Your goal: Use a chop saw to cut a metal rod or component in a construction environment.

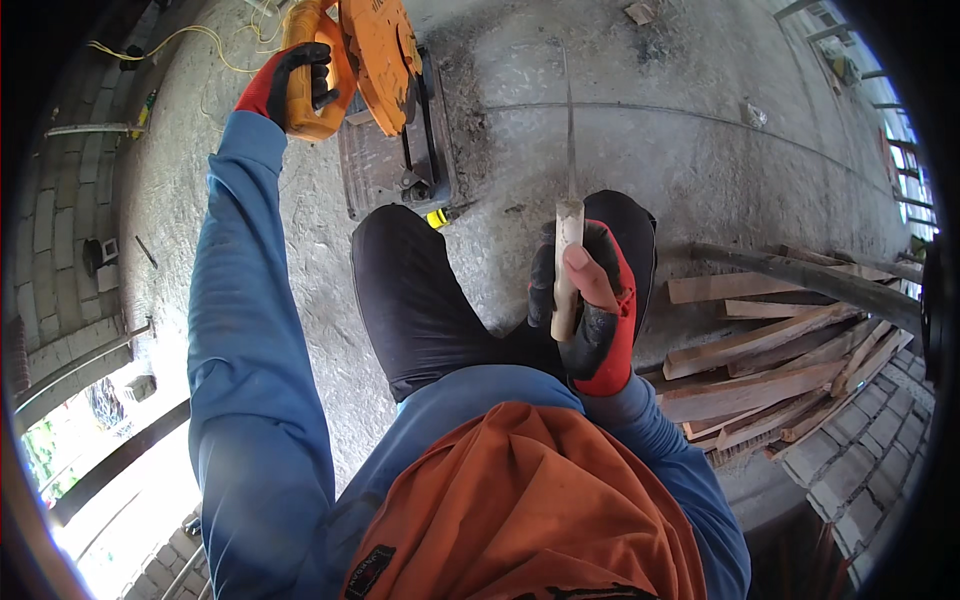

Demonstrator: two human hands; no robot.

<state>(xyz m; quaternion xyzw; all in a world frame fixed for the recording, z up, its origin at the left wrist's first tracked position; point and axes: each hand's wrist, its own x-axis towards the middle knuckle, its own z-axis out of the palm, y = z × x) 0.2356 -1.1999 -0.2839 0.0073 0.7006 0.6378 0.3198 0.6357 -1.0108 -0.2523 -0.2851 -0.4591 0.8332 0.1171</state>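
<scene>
At the upper left, my left hand (312, 80), in a red and black glove, is closed round the orange handle of a chop saw (385, 60). The saw's orange blade guard stands over its dark, worn metal base (365, 175) on the floor. My right hand (600, 310) is above my right thigh, its glove leaving the thumb tip bare. Thumb and fingers grip a short, pale wooden stick (567, 240) pointing away from me. A thin dark line runs on from its far end; I cannot tell whether it belongs to the stick or the floor.
Cut wooden strips (770, 390) lie heaped at the right, near a long grey bar (810, 285) and grey blocks (850, 500). A yellow cord (210, 35) trails behind the saw. A small yellow object (437, 218) lies by the base. Block walls (60, 230) rise at the left.
</scene>
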